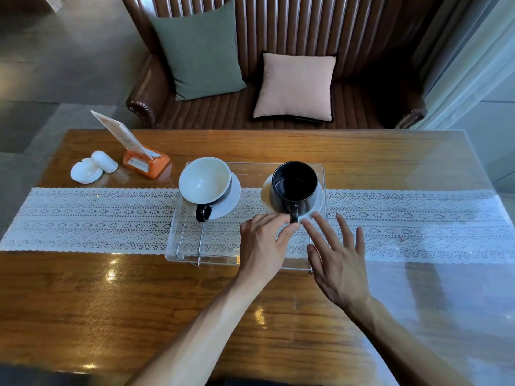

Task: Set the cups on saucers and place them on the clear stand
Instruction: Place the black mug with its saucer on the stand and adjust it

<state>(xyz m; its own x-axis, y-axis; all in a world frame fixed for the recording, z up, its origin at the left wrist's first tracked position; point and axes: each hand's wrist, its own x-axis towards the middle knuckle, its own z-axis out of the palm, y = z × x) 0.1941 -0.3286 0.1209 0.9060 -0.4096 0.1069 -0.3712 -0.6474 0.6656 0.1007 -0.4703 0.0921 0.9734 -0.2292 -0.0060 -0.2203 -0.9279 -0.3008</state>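
Observation:
A clear acrylic stand [250, 169] sits on the lace runner in the middle of the table. On its left end a cup with a white inside and black handle [204, 183] rests on a white saucer [232, 197]. On its right end a black cup [294, 188] stands on another white saucer [319, 203]. My left hand [263, 245] is just in front of the black cup, thumb and forefinger at its handle. My right hand [338, 254] hovers beside it with fingers spread, fingertips near the saucer's front rim, holding nothing.
A white lace runner [92, 218] crosses the glossy wooden table [111, 302]. At the back left stand an orange card holder with a menu card [145, 162] and a white ceramic dish set [93, 168]. Behind the table is a brown leather sofa with green [198, 51] and pink [295, 87] cushions.

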